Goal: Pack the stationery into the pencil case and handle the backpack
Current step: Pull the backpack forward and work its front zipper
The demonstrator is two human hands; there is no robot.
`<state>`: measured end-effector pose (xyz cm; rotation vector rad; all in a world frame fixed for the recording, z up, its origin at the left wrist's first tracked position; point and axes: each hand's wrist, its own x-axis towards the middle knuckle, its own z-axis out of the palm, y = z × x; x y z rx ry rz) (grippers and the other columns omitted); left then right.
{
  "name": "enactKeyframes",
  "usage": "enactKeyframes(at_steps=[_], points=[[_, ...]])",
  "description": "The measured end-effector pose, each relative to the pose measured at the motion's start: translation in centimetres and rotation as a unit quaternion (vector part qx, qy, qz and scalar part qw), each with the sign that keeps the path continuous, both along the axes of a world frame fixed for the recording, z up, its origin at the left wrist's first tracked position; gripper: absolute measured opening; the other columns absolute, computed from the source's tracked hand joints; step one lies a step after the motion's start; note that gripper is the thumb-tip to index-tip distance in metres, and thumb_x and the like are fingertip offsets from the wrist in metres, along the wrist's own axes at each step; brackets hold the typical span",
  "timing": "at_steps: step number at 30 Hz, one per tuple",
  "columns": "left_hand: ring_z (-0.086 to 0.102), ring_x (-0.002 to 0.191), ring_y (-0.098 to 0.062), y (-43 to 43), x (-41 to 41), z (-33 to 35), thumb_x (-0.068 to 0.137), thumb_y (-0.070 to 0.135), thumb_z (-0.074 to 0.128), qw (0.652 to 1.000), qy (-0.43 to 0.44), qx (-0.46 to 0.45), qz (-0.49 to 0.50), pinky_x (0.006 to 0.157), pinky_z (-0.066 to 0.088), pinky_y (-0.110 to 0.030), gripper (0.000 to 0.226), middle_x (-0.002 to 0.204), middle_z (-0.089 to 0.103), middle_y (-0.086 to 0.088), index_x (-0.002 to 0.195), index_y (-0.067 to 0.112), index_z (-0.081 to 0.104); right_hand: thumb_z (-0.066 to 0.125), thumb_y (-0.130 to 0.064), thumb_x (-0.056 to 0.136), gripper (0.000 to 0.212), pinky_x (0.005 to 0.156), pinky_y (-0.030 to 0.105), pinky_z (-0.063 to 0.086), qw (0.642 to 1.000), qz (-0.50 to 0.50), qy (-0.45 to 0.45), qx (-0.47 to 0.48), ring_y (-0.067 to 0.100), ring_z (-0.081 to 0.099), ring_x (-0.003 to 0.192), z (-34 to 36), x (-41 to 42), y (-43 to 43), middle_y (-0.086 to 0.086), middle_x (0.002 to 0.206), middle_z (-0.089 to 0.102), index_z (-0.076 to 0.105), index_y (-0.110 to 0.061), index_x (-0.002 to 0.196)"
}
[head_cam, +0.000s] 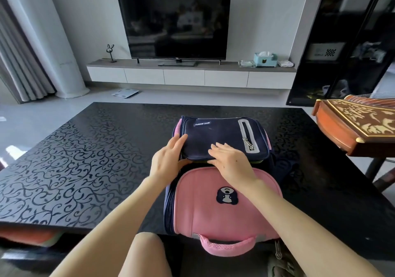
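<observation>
A pink and navy backpack lies flat on the black patterned table, its pink handle toward me. Its navy front pocket sits at the far end, with a grey zipper on the right side. My left hand holds the near left corner of the navy pocket, thumb under its edge and fingers on top. My right hand rests flat on the pocket's near edge, fingers spread. No pencil case or stationery shows.
A wooden zither on a stand is at the table's right edge. Beyond the table are a TV on a white cabinet, a tissue box and a dark glass shelf. My knee is below the table's front edge.
</observation>
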<state>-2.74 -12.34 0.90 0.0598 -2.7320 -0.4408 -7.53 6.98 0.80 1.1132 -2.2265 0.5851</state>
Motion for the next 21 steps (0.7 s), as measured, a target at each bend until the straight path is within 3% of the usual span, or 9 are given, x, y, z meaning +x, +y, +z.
enactKeyframes(at_steps=[2,4,5,7,9,12,15,18,21], points=[[0.051,0.114,-0.021,-1.6,-0.9,0.5,0.075,0.016,0.071,0.988,-0.089,0.124,-0.013,0.088,0.043,-0.029,0.079,0.141,0.043,-0.003,0.143,0.019,0.031,0.081,-0.011,0.065,0.031,0.082,0.055,0.053,1.000,-0.007,-0.005,0.012,0.033,0.068,0.096,-0.7,0.0,0.4,0.016,0.099,0.072,0.072,-0.001,0.093],[0.048,0.100,-0.016,-3.0,-1.7,1.1,0.071,-0.007,0.058,0.951,-0.153,0.266,-0.017,0.084,0.040,-0.025,0.075,0.129,0.051,-0.006,0.137,0.021,0.041,0.067,-0.024,0.079,0.030,0.094,0.055,0.046,1.000,-0.011,-0.006,0.011,0.029,0.065,0.106,-1.0,0.1,0.9,0.013,0.109,0.070,0.071,-0.006,0.103],[0.047,0.094,-0.016,-3.4,-2.3,1.2,0.070,-0.012,0.051,0.948,-0.151,0.280,-0.014,0.081,0.040,-0.026,0.073,0.121,0.054,-0.006,0.134,0.023,0.046,0.058,-0.030,0.084,0.033,0.098,0.054,0.043,1.000,-0.013,-0.008,0.013,0.027,0.063,0.110,-1.1,0.2,1.0,0.011,0.113,0.069,0.070,-0.008,0.106],[0.047,0.093,-0.021,-3.7,-3.4,1.2,0.076,-0.006,0.048,0.972,-0.132,0.193,-0.007,0.084,0.039,-0.027,0.061,0.112,0.056,-0.003,0.129,0.023,0.051,0.048,-0.034,0.088,0.039,0.103,0.052,0.039,1.000,-0.017,-0.011,0.024,0.024,0.059,0.116,-1.4,0.4,1.2,0.008,0.120,0.066,0.067,-0.011,0.112],[0.044,0.106,-0.028,-3.7,-4.3,1.0,0.085,0.009,0.050,0.993,-0.110,0.051,-0.007,0.093,0.036,-0.030,0.044,0.120,0.058,0.000,0.128,0.021,0.052,0.047,-0.036,0.090,0.040,0.105,0.052,0.036,0.999,-0.034,-0.004,0.041,0.022,0.055,0.121,-2.0,0.8,1.3,0.004,0.127,0.061,0.063,-0.015,0.119],[0.041,0.109,-0.027,-3.8,-5.0,1.2,0.088,0.021,0.052,0.993,-0.102,-0.056,-0.012,0.094,0.039,-0.032,0.023,0.118,0.057,-0.002,0.109,0.016,0.061,0.045,-0.039,0.091,0.042,0.105,0.055,0.033,0.995,-0.077,0.012,0.061,0.021,0.051,0.125,-3.0,1.3,1.5,0.001,0.133,0.057,0.057,-0.020,0.127],[0.043,0.099,-0.027,-4.7,-5.1,1.0,0.089,0.024,0.054,0.992,-0.085,-0.092,-0.029,0.087,0.039,-0.032,0.016,0.102,0.056,-0.008,0.095,0.012,0.063,0.043,-0.035,0.092,0.038,0.102,0.055,0.037,0.993,-0.106,0.024,0.034,0.023,0.054,0.122,-3.2,1.5,1.1,0.002,0.129,0.060,0.060,-0.022,0.123],[0.046,0.087,-0.029,-5.2,-4.7,1.4,0.088,0.022,0.057,0.992,0.000,-0.108,-0.062,0.076,0.045,-0.040,0.013,0.089,0.056,-0.009,0.084,0.014,0.066,0.043,-0.030,0.090,0.035,0.097,0.054,0.042,0.991,-0.126,0.032,-0.003,0.022,0.060,0.115,-2.8,1.3,0.5,0.000,0.121,0.065,0.066,-0.021,0.115],[0.053,0.070,-0.029,-5.2,-4.2,3.0,0.072,0.013,0.065,0.968,0.041,-0.228,-0.100,0.056,0.045,-0.035,0.009,0.072,0.057,-0.005,0.064,0.016,0.064,0.043,-0.029,0.090,0.033,0.093,0.054,0.046,0.989,-0.139,0.034,-0.028,0.022,0.063,0.110,-2.1,1.1,0.2,0.000,0.116,0.068,0.069,-0.019,0.108]])
